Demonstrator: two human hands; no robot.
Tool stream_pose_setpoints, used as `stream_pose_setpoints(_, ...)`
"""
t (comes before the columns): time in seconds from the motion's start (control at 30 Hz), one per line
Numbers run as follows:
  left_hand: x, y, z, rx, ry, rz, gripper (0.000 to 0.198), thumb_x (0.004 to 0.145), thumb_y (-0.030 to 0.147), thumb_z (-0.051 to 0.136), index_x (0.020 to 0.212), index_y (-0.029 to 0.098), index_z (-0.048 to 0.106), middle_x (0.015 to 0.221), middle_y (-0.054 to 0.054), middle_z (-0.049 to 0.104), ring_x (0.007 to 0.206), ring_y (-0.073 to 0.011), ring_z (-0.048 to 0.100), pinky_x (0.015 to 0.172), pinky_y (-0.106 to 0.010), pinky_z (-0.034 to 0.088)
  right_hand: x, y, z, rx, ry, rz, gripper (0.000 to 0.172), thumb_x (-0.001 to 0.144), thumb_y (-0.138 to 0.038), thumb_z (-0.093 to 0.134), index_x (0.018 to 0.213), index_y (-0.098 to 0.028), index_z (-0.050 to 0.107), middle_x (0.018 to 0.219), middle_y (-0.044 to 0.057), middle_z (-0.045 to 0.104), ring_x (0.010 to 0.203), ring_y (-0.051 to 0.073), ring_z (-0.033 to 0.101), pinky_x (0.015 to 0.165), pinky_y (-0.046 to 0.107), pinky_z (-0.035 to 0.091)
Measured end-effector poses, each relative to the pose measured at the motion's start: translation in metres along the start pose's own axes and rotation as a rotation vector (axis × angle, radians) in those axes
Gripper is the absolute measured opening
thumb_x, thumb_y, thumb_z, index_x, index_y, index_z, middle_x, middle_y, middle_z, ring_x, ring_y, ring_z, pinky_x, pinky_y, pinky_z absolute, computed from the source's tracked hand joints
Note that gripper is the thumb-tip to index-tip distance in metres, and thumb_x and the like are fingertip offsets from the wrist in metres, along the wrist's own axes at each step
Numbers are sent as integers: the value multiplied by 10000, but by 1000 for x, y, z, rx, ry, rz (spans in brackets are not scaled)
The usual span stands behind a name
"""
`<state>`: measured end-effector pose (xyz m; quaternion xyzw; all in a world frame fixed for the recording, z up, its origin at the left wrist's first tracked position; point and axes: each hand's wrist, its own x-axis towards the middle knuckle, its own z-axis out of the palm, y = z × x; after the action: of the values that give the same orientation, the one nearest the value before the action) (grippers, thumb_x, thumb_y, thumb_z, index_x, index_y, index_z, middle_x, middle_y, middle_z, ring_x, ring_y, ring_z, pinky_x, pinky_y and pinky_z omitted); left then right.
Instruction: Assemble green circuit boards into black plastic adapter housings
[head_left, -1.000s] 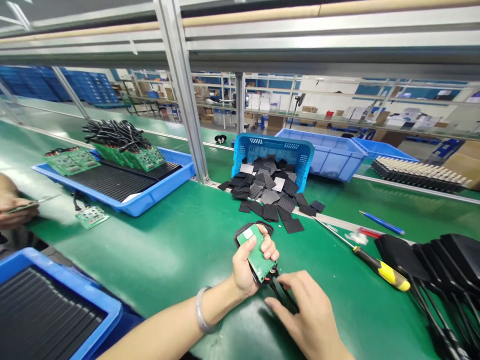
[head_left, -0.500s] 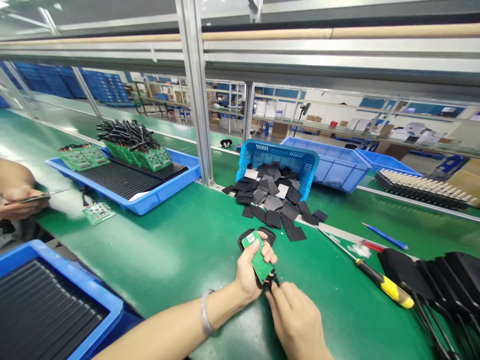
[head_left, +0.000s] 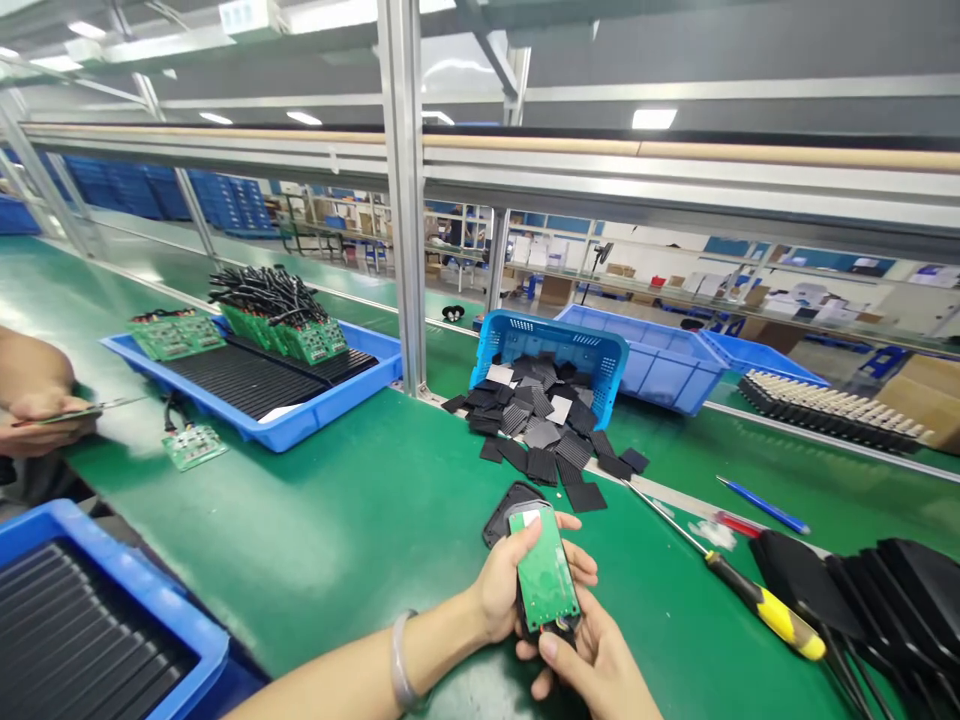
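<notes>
The left hand (head_left: 499, 590) holds a green circuit board (head_left: 547, 572) low in the middle of the view, above the green bench (head_left: 337, 530). Its fingers (head_left: 581, 574) are curled round the board's far edge, the thumb lying across the top end. The right hand (head_left: 592, 660) comes up from below, its thumb against the board's near end; its other fingers are closed under the board and mostly hidden, and the wrist is cut off by the bottom edge. Behind the board sits a black case (head_left: 506, 505), only its upper rim showing, so whether the board rests in it or just in front cannot be told. Something dark hangs at the board's lower end, too covered to make out.

Beyond lie loose black pads (head_left: 559, 450) spilling from a tipped blue basket (head_left: 555, 345). A yellow-handled screwdriver (head_left: 750, 595) lies to the right, near a blue pen (head_left: 761, 504), and a stack of black cases with cables (head_left: 870, 590) runs off the right edge. On the left, a blue tray (head_left: 255, 390) carries more green boards with black wires. Another person's hand (head_left: 37, 415) at the left edge grips a thin tool, blurred, near a small board (head_left: 195, 445) on the bench. A second blue tray (head_left: 97, 610) is cut by the lower left corner.
</notes>
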<state>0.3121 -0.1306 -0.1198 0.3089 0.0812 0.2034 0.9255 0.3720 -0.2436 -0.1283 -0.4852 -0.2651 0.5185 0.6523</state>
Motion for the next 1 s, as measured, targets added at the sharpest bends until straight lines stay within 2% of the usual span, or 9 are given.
stream_pose_setpoints(0.17,5,6,0,77,-4,-33,565,834,547,556,1204,120,561,966,-169,712,891,-281,674,795,-395,484,1,-6,0,98,6,45,554,624,-344,858,1055,-123,589,777,81,710,622,160,682,463,182,508)
stream_pose_setpoints(0.27,12,20,-2,251,40,93,628,793,597,598,1225,143,553,1074,-160,682,997,-277,631,887,-404,453,0,-18,-5,191,102,8,499,635,-348,847,1023,-129,623,805,98,732,637,145,672,464,173,503)
stream_pose_setpoints(0.4,21,41,-17,772,338,339,520,770,489,654,1167,167,561,1011,-109,648,941,-233,598,892,-378,433,3,-31,-20,355,372,-41,466,683,-431,787,1042,-180,628,962,69,746,800,174,698,564,223,564)
stream_pose_setpoints(0.47,21,45,-26,1122,458,400,541,735,447,683,1173,158,552,1038,-122,620,984,-259,563,921,-403,410,7,-33,-28,452,438,-36,405,713,-401,752,1029,-178,633,982,50,747,824,165,703,593,226,574)
stream_pose_setpoints(0.6,18,45,-33,1665,489,287,876,617,538,741,1335,132,447,1197,-191,553,1144,-379,461,988,-496,340,13,-34,-39,574,469,-3,225,795,-302,649,954,-143,651,917,51,758,706,121,697,581,206,569)
stream_pose_setpoints(0.7,15,41,-30,1854,495,179,884,633,434,724,1384,111,388,1181,-203,550,1137,-404,480,978,-491,349,13,-34,-40,575,452,-11,208,782,-301,661,911,-139,663,886,49,758,675,123,690,579,209,566)
stream_pose_setpoints(0.87,14,42,-25,1723,480,280,832,629,223,668,1398,180,352,1280,-155,469,1111,-331,548,943,-436,421,6,-42,-32,548,273,-29,363,781,-414,678,1039,-162,640,1030,78,738,722,147,694,562,226,561)
stream_pose_setpoints(0.93,16,43,-23,1415,491,359,798,612,274,730,1341,179,418,1241,-133,511,1156,-311,525,977,-423,414,2,-48,-28,551,163,15,410,808,-458,649,1100,-172,613,1089,98,720,689,135,678,501,212,535)
stream_pose_setpoints(1.0,17,43,-21,948,491,334,708,598,323,786,1233,164,517,1144,-111,601,1093,-273,568,939,-378,446,-2,-54,-26,537,73,35,449,837,-495,606,1149,-174,580,1098,122,712,677,137,663,465,210,514)
